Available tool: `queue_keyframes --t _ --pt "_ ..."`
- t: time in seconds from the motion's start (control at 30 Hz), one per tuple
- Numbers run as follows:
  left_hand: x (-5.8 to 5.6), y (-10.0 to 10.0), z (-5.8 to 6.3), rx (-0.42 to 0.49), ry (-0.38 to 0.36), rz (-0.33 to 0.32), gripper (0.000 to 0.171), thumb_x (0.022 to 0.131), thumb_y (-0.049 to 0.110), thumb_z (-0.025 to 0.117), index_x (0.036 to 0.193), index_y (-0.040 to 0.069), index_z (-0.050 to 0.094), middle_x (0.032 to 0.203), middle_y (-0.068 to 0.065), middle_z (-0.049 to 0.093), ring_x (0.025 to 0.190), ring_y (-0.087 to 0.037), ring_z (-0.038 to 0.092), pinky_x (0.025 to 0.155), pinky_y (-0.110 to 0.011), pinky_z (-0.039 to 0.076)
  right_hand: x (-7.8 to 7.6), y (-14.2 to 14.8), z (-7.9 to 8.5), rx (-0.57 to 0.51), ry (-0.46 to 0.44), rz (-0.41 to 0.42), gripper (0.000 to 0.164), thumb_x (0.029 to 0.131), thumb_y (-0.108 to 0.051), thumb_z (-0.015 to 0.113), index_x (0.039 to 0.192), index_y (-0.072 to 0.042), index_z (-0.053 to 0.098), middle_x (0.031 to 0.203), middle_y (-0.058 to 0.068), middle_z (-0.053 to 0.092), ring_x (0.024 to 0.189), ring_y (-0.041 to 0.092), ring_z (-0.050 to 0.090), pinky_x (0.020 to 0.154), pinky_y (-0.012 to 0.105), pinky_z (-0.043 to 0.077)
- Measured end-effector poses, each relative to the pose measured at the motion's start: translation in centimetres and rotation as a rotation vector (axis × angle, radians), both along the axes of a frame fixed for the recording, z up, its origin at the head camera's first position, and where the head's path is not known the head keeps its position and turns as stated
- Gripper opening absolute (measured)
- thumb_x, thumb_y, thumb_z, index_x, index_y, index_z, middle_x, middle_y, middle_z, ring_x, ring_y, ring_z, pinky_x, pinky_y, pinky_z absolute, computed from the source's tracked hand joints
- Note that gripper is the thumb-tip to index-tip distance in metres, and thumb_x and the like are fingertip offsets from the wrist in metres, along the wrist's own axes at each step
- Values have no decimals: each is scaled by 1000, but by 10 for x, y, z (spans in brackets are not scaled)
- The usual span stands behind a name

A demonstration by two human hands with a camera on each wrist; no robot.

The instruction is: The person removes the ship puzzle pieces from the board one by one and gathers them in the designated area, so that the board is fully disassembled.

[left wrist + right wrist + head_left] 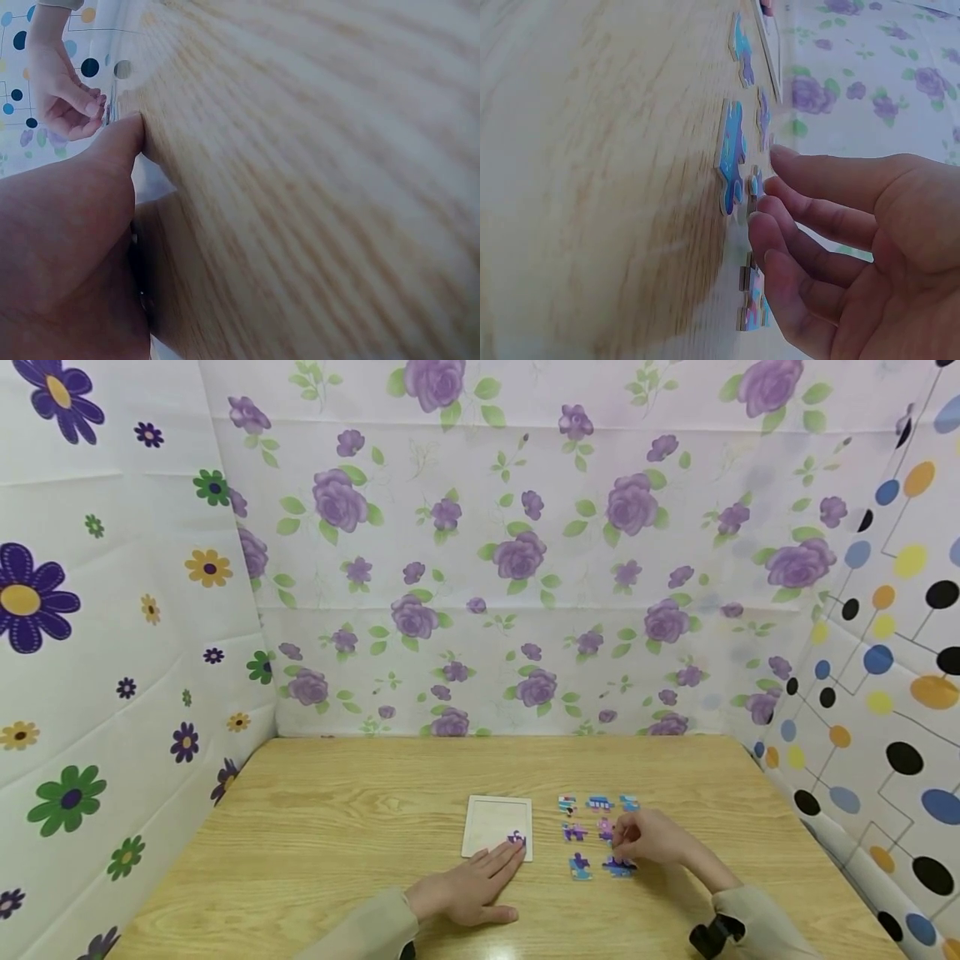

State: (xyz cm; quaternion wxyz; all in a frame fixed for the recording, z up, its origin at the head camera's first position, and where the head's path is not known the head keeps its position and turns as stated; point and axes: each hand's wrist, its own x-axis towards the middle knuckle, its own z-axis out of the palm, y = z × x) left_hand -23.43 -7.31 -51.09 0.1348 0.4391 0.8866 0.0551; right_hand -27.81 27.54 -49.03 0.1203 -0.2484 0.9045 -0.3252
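Note:
My left hand (480, 887) lies stretched out, its fingertips on the lower right part of a pale wooden puzzle frame (466, 828). Just beyond those fingertips, a purple puzzle piece (516, 837) sits in the frame's corner, partly covered. To the right, my right hand (651, 838) hovers at the loose pieces with fingers loosely bent; in the right wrist view, nothing shows between thumb and fingertips. Closest to it are a blue-and-purple puzzle piece (731, 157) and a pink puzzle piece (604, 827), which the fingers overlap in the head view.
Other loose pieces lie in rough rows right of the frame: a blue piece (599, 803), a striped piece (567, 805), a pink-purple piece (574, 832) and a purple-blue piece (580, 866). The wooden table (337, 810) ends at a flowered cloth (480, 677) behind.

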Motion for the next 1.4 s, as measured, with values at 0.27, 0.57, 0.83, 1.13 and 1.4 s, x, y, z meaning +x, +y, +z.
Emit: queue_keyframes --t 0.27,0.57,0.83,1.13,1.4 --pt "1 0 5 -11 -33 8 80 101 53 37 156 5 3 164 -12 1 152 -26 5 121 -46 18 -5 -6 3 -2 48 0 12 93 -17 64 86 -9 68 71 0 64 58 4 51 52 21 42" --pt "2 -1 7 -10 9 10 81 100 54 38 156 5 6 164 -12 4 152 -27 9 120 -46 21 -13 -21 6 -3 45 30 18 98 -19 57 91 -9 70 69 5 65 53 8 54 49 23 43" --pt "2 0 3 -16 25 9 81 100 55 38 156 5 7 164 -12 5 152 -27 9 120 -44 21 -18 -42 6 -30 92 102 18 98 -16 57 90 -6 70 66 6 62 52 2 45 50 21 40" --pt "5 1 2 -21 29 28 82 99 56 39 156 5 9 164 -12 7 151 -27 11 120 -44 22 -21 -77 7 -19 87 115 15 97 -19 59 95 -8 69 79 5 67 60 5 52 55 22 44" --pt "4 3 3 -24 29 29 81 99 55 39 156 4 10 164 -13 8 151 -28 11 119 -45 23 -27 -103 9 1 126 173 13 93 -9 61 103 -5 69 97 7 70 83 16 64 69 23 51"
